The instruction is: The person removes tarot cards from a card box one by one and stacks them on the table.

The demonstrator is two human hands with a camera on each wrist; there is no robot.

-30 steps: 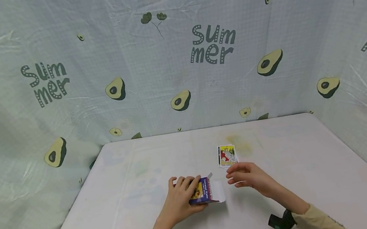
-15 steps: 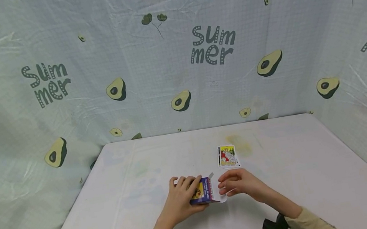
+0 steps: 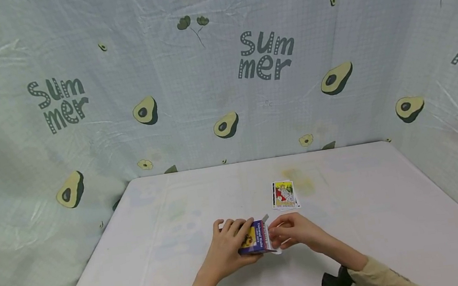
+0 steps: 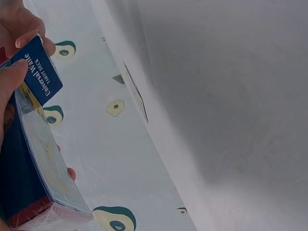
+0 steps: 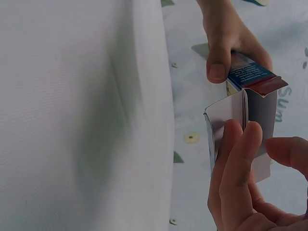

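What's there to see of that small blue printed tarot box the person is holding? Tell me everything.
The small blue, cardboard-looking tarot box bears yellow artwork and white lettering, "Universal Waite Tarot Deck". Part looks glossy, like clear film. It lies sideways, held above the white-covered table, gripped by the bare left hand. Its open end faces the bare right hand, which seems to touch the spread, white-lined flaps.

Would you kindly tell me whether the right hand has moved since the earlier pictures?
Yes: judged against the cards, the right hand has moved left in the head view, to the open end of the box.
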